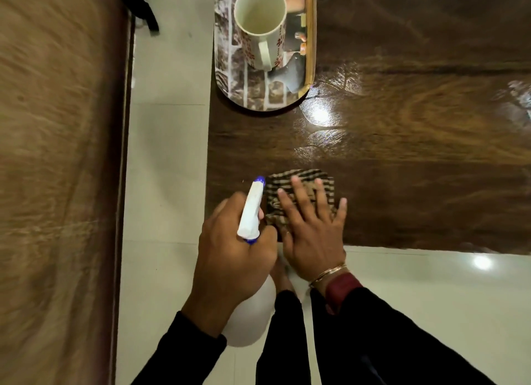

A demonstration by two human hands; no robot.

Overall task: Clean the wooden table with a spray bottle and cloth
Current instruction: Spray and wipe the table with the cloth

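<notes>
**Cloth pressed flat near table corner, spray bottle held alongside**

Head view, looking straight down. The wooden table (402,143) fills the upper right, dark brown with strong grain, glossy, with a bright light reflection near the tray. Its near-left corner sits just in front of the hands.

The right hand (313,232) lies palm down on the cloth (301,183), fingers (298,195) spread wide and flat across it. The heel of the hand hangs past the table's near edge. A thin bangle (327,274) circles the wrist, above a dark red cuff and black sleeve.

The cloth is folded, striped brown and black, and lies on the tabletop close to the near-left corner, its far part showing beyond the fingertips.

The left hand (230,255) is wrapped around the neck of the spray bottle (250,209), fingers curled closed around it. The white spray head with its blue nozzle tip points away from the person, toward the table's left edge. The bottle's rounded white body shows below the hand, over the floor, just left of the table corner.

Farther along the left side of the table, an oval tray (230,77) with a brick-pattern print carries a tall white mug (260,25) with red flower markings, upright, handle toward the person.

Pale floor tiles (163,154) separate the table from a brown surface (57,154) on the left, blurred.
</notes>
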